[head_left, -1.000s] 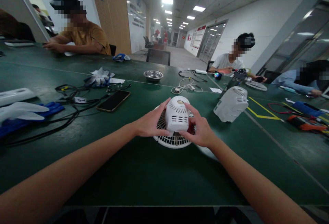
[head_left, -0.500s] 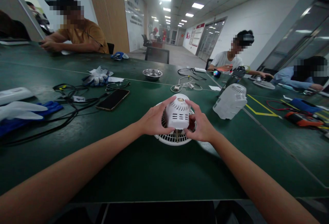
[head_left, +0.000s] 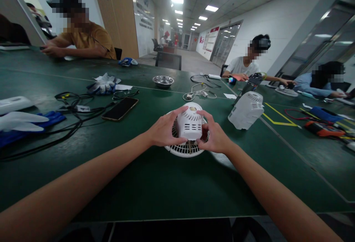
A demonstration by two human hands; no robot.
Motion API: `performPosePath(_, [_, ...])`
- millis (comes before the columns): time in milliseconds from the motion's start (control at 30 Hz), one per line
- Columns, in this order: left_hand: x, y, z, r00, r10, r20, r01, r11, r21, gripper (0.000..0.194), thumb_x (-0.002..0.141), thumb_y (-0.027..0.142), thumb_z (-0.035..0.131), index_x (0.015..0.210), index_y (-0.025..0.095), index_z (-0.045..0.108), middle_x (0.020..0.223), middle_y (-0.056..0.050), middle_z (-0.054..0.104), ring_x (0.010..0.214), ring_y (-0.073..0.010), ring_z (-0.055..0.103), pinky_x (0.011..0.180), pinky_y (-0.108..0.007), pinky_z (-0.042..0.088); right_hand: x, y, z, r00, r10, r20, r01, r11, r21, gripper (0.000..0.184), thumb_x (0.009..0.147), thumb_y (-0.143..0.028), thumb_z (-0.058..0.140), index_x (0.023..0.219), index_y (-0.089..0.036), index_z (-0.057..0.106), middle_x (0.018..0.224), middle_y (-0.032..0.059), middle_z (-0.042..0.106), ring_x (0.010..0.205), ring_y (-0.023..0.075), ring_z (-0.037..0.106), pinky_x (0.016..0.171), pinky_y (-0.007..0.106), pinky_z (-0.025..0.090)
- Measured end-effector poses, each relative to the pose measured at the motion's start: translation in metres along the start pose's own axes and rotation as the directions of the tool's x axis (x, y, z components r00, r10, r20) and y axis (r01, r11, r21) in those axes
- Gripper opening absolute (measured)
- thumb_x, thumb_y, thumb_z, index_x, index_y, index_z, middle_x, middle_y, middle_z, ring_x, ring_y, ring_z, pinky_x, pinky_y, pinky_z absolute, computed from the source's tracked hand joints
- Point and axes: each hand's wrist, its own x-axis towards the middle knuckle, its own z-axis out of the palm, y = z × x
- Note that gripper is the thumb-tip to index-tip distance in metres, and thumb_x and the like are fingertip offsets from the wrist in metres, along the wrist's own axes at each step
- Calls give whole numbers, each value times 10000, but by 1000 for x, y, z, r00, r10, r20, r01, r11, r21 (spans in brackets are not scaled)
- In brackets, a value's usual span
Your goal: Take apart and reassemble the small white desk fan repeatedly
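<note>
A white slotted plastic motor housing (head_left: pixel 190 125) sits over the back of a round white fan grille (head_left: pixel 185 151) lying on the green table. My left hand (head_left: pixel 165 128) grips the housing from its left side, thumb near the lower front edge and fingers toward the top. From the right, my right hand (head_left: pixel 215 133) closes on the same housing, forefinger near the top and thumb at the lower corner. Part of the grille is hidden under the housing and my hands. Right of them stands another white slotted plastic part (head_left: pixel 246 110).
A phone (head_left: pixel 120 108), black cables (head_left: pixel 80 118) and blue-white gloves (head_left: pixel 27 121) lie left. A metal bowl (head_left: pixel 163 81) and a white cable (head_left: pixel 200 93) are beyond the fan. An orange-black meter (head_left: pixel 324 129) lies right. Several people sit around the green table (head_left: pixel 172 190).
The view has shifted very slightly. Both hands keep the same hold on the housing, and the housing stays over the grille.
</note>
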Motion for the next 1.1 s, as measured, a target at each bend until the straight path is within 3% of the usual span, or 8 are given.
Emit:
performPosePath(167, [0,3,9,997,-27,-69,33,996,86,1111,691,693,710,1543,265,140,1430,-168,475,1221,-390,521,1021,-576,404,0,3,2,1000,-13,-29,11,998,-69,995,742,-425,731,1524,-290,131,1184,105,662,884,287,688,807,491,564])
performPosePath(333, [0,7,12,994,-69,-88,79,991,112,1004,766,686,649,1541,267,170,1372,-157,511,1196,-356,526,1023,-563,400,5,6,12,963,-67,-261,7,975,-224,1085,674,-531,793,1527,-304,163,1563,136,323,1320,406,455,1066,604,400])
performPosePath(533, [-3,-1,2,999,-53,-13,54,993,103,776,891,552,553,1539,290,214,1469,-117,471,1253,-325,496,1050,-539,366,8,23,6,951,-22,-307,-34,984,-175,981,722,-331,717,1526,-334,155,1527,107,394,1250,393,523,1023,601,439])
performPosePath(633, [-3,-15,3,987,-153,-46,158,976,147,647,920,531,497,1486,252,351,1437,-114,501,1291,-324,461,1058,-533,352,8,33,1,950,32,-310,-77,988,-133,957,735,-345,715,1524,-319,174,1492,125,433,1210,388,551,991,608,459])
performPosePath(733, [-3,-34,5,895,-425,-135,438,895,84,563,964,534,380,1396,183,468,1364,-149,548,1232,-326,520,1003,-517,400,8,38,-1,957,62,-283,-93,991,-97,1010,710,-419,759,1526,-296,177,1446,146,474,1177,389,572,979,629,455])
performPosePath(833, [-5,-48,2,812,-582,-43,578,812,-86,554,969,568,339,1301,173,540,1170,-129,662,1031,-291,645,862,-431,485,6,35,-1,956,65,-286,-94,991,-90,1051,668,-443,800,1519,-282,205,1436,145,489,1196,387,564,1003,626,438])
performPosePath(933, [-7,-48,-3,822,-569,-7,551,800,-237,537,959,579,367,1286,188,538,1059,-93,697,907,-264,674,775,-385,507,6,33,-2,939,113,-326,-131,991,-35,1041,634,-415,829,1498,-272,267,1357,132,565,1155,368,593,991,607,454])
performPosePath(1100, [-7,-36,-6,876,-395,-277,276,882,-382,501,989,513,295,1292,179,516,1078,-88,671,977,-241,639,867,-388,501,8,38,-1,865,296,-405,-108,898,426,997,630,-395,829,1455,-273,283,1201,91,663,1027,300,667,909,512,542])
